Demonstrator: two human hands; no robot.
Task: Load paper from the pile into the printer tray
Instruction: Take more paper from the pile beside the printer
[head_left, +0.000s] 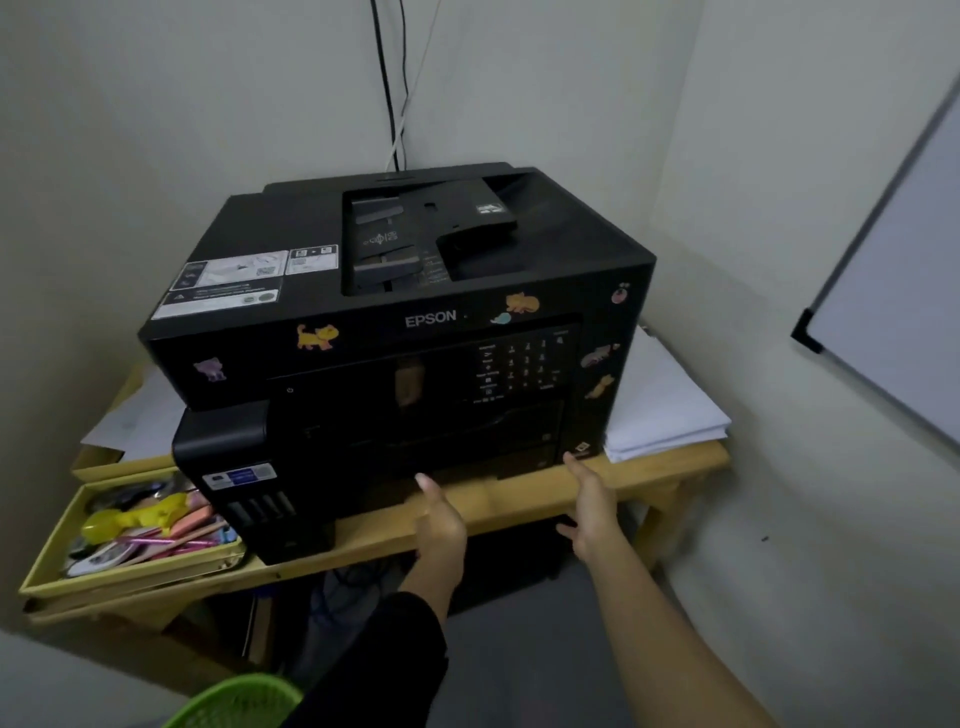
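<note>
Paper pile (670, 410) lies at 3 o'clock of the printer (395, 291) | left hand (439, 519) and right hand (589, 504), fingers straight, empty, reach its 6 o'clock tray (457, 460) | next: likely pull tray open.

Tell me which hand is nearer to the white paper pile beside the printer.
Right. The right hand is by the lower right front corner of the printer, just left of and below the paper pile. The left hand is farther left, before the middle of its front.

Our left hand (439, 525) and right hand (592, 512), fingers (427, 487) straight, by the printer (405, 291) front, paper pile (660, 410) beside it on the tabletop (363, 540)
</note>
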